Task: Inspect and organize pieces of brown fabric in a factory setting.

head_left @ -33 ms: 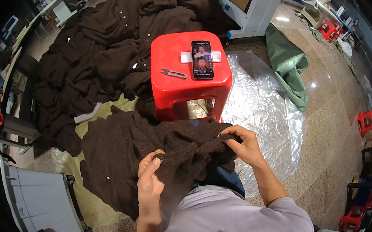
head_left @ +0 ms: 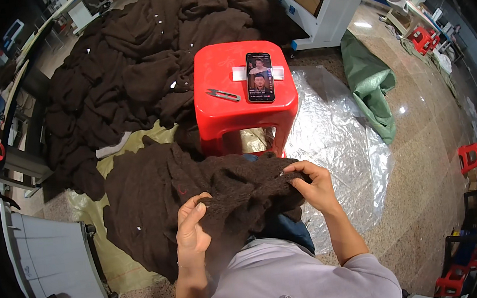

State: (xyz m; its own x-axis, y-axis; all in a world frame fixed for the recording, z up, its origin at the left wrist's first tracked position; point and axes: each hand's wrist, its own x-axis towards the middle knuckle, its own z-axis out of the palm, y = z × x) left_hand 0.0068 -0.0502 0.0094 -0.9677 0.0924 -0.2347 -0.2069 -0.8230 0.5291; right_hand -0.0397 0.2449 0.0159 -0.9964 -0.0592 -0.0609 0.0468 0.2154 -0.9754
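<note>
On the lap, in front of the red stool: dark brown knit garment [head_left: 226,194] stretched between both hands.

Far left of the floor, a big pile of brown garments [head_left: 125,62] spreads over a yellowish sheet [head_left: 90,208]. Left hand [head_left: 192,232], grip closed on a bunched fold, thumb on top, apparently anchoring the fabric. Right hand [head_left: 312,185], grip narrow, fingertips pinching the garment's edge, likely to pull the stretch taut for a look. Red stool [head_left: 242,99] just beyond the knees: thread snips [head_left: 223,95] at its left side, phone [head_left: 259,77] propped near the right, both within reach. Clear plastic sheet [head_left: 336,138] right of the stool, green bag [head_left: 372,91] further right.
</note>
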